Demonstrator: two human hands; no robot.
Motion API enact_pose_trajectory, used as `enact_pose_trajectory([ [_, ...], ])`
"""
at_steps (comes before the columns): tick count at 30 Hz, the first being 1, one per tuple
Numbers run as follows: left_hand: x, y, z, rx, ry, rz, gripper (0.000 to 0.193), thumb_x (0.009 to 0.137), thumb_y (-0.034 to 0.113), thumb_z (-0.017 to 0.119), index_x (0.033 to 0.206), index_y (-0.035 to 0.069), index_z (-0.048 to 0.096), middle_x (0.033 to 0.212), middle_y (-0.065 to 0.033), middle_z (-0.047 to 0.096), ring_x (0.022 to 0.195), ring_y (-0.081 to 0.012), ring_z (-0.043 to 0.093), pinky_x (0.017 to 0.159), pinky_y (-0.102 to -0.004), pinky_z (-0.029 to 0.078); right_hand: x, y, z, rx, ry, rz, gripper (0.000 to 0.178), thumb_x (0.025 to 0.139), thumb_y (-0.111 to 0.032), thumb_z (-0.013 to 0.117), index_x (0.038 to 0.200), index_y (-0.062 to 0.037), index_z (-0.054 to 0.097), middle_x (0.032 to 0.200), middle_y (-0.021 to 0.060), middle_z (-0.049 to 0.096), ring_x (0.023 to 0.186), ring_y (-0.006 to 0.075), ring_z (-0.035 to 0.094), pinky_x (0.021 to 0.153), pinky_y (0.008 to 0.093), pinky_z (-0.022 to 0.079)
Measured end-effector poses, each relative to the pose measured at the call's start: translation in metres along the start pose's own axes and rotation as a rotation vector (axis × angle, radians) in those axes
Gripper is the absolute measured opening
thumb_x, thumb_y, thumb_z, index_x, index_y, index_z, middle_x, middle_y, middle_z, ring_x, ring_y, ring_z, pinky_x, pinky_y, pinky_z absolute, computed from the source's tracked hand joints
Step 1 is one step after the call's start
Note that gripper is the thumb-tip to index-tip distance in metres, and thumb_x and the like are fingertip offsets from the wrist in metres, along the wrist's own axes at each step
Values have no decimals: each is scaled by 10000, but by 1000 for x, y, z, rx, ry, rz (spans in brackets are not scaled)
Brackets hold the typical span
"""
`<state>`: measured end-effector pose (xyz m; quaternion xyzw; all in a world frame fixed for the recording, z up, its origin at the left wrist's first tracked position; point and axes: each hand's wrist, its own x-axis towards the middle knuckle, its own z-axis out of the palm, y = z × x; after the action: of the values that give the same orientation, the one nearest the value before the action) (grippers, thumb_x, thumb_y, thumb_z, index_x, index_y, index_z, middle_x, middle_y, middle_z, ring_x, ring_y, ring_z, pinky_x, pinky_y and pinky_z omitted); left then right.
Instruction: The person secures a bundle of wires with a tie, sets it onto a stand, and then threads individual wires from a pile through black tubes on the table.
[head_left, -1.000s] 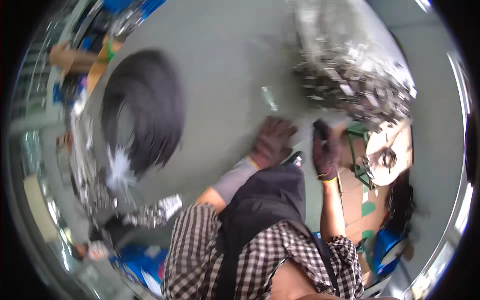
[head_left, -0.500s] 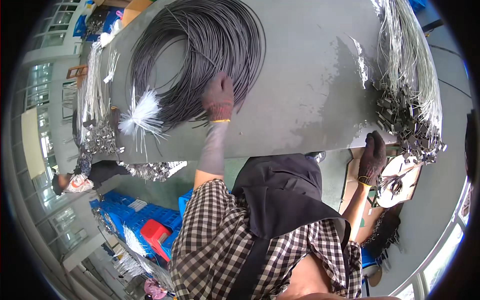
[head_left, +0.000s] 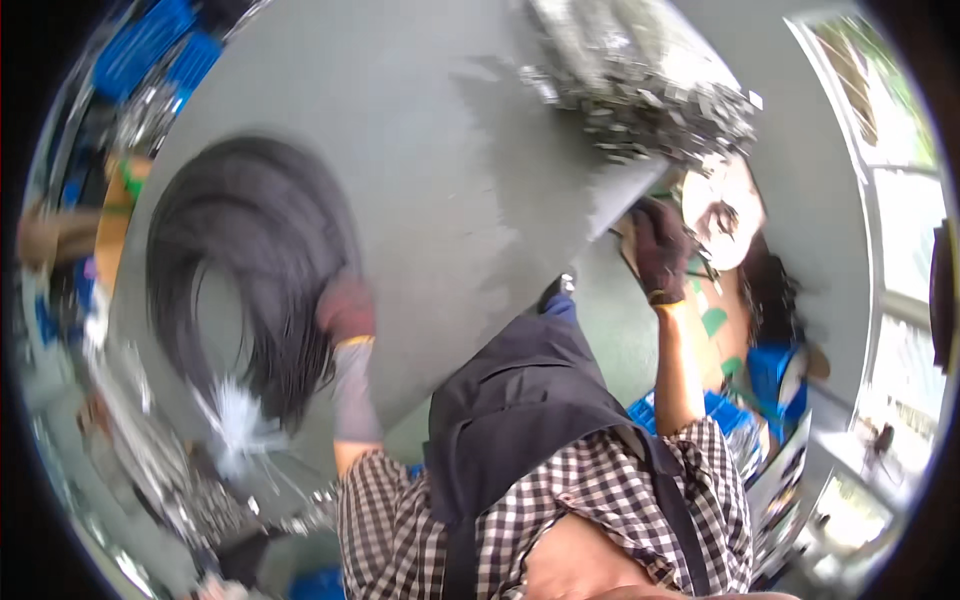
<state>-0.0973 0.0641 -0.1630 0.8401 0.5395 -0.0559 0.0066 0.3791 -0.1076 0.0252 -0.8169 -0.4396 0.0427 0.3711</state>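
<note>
My left hand (head_left: 347, 308), in a dark reddish glove with a yellow cuff edge, rests at the right edge of a big coil of black cables (head_left: 270, 200) on the grey table (head_left: 420, 200). Motion smears its fingers, so their grip cannot be made out. White, frayed-looking strands (head_left: 242, 425) spread at the coil's near end. Beyond the table's near right edge hovers my right hand (head_left: 660, 250), in the same kind of glove. Its fingers look apart, and I see nothing held. It is nearest to a pale round disc (head_left: 722, 210) with a small dark bundle on it.
A heap of silvery wires with dark connectors (head_left: 660, 115) hangs over the table's far right corner. More wire bundles (head_left: 150, 450) lie blurred at the left. Blue crates (head_left: 145, 45) stand far left, and a blue bin (head_left: 775, 385) is at the right.
My view has swung to the right, so the table and coil now appear tilted and further left. My right hand is further off the table edge, by the disc. My left hand stays at the coil.
</note>
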Motion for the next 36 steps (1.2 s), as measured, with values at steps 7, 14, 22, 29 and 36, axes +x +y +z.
enact_pose_trajectory([
  [7, 40, 35, -151, -258, -41, -210, 184, 837, 219, 593, 809, 45, 645, 772, -128, 662, 645, -266, 631, 610, -362, 504, 45, -39, -32, -192, 323, -1, 238, 896, -86, 603, 1127, -39, 633, 972, 157, 688, 863, 224, 683, 760, 315, 528],
  [14, 25, 126, -209, -1922, -547, -139, 219, 835, 35, 636, 1043, -33, 622, 831, -117, 670, 731, -208, 660, 678, -304, 533, 93, -47, -31, -370, 440, -97, 343, 836, -95, 608, 1179, -89, 605, 1126, 165, 640, 961, 325, 653, 816, 399, 527],
  [22, -43, 224, -195, -1681, -1633, 51, 305, 844, -31, 655, 1142, -75, 607, 1005, -101, 680, 921, -165, 665, 840, -266, 537, 116, -35, -42, -514, 450, 58, 407, 816, -236, 680, 1201, -129, 600, 1199, 186, 603, 1093, 382, 573, 923, 459, 469],
  [29, -28, 193, -184, -2235, -662, 820, 305, 883, 147, 648, 1096, -71, 629, 1146, -165, 648, 1072, -283, 625, 979, -357, 479, 138, -10, -45, -632, 220, 159, 286, 815, -312, 660, 1037, -132, 654, 1070, 175, 650, 941, 384, 627, 800, 477, 504],
  [36, -59, 197, -210, -1842, -1244, 301, 173, 828, -32, 618, 987, -35, 686, 1024, -145, 689, 975, -262, 658, 874, -323, 532, 112, -5, -40, -538, 365, 65, 206, 798, -215, 624, 880, -26, 613, 1043, 237, 632, 940, 428, 615, 756, 496, 516],
])
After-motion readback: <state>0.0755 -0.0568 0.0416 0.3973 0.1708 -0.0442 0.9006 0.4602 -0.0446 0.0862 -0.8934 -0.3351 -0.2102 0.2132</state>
